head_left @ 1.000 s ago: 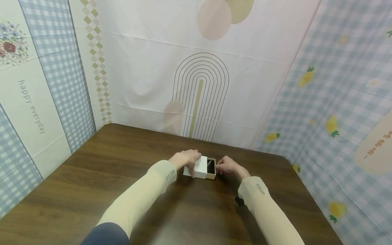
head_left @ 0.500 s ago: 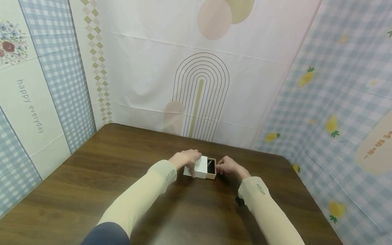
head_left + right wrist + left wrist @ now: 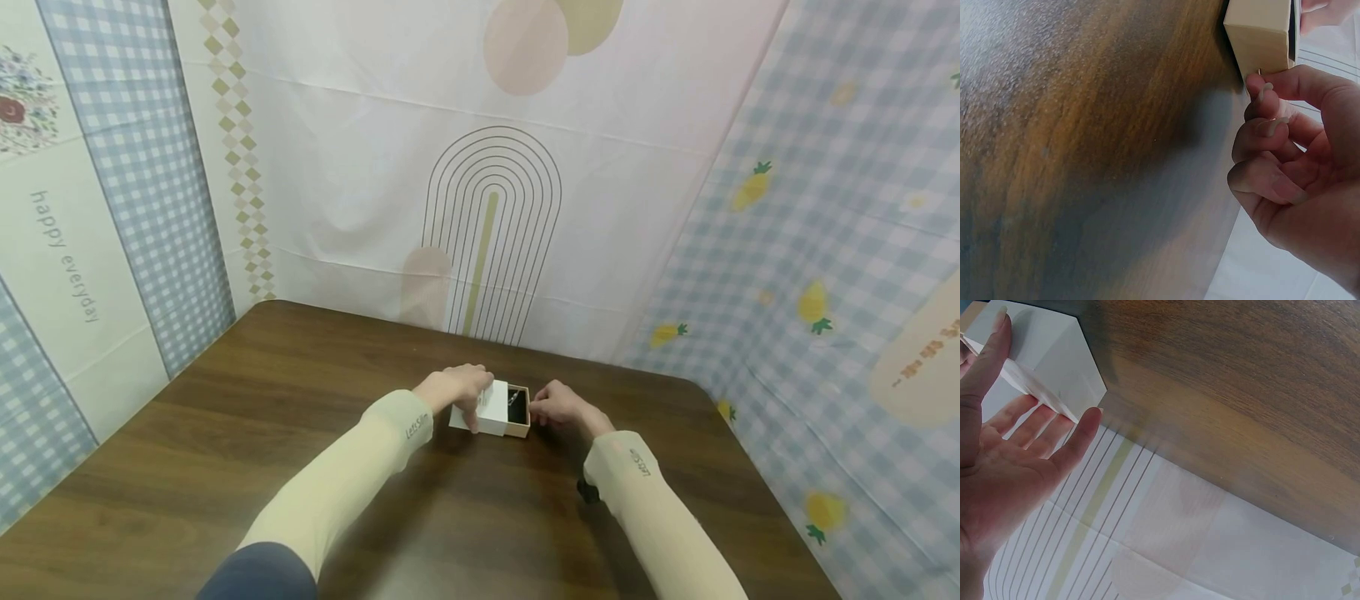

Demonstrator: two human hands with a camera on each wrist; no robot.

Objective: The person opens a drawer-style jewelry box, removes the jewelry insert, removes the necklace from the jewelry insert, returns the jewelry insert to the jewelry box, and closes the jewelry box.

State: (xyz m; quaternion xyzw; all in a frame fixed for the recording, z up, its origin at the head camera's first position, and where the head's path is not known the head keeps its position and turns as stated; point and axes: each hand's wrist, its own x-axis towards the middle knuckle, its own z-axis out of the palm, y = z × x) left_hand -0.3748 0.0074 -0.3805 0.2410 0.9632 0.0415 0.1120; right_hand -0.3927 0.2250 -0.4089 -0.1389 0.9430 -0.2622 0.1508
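Note:
A small drawer-style jewelry box lies on the table, its white outer sleeve point(image 3: 492, 407) to the left and its tan inner drawer point(image 3: 517, 431) partly out to the right. A thin silvery piece of jewelry point(image 3: 513, 398) shows on the drawer's black lining. My left hand point(image 3: 459, 390) grips the sleeve; in the left wrist view the thumb and fingers point(image 3: 1041, 428) lie on opposite sides of it. At the drawer's end face point(image 3: 1258, 37), my right hand point(image 3: 557, 405) pinches a tiny pull between thumb and index finger, mostly covered by the fingertips. Its other fingers are curled.
The box stands toward the back of a dark brown wooden table point(image 3: 300, 467). Behind it hangs a white patterned cloth point(image 3: 337, 183); checked cloths enclose the left and right sides. A dark object point(image 3: 588, 492) shows below the right cuff.
Both hands and the jewelry box stay almost where they were. The drawer stands out by about the same amount. The head view has shifted very slightly.

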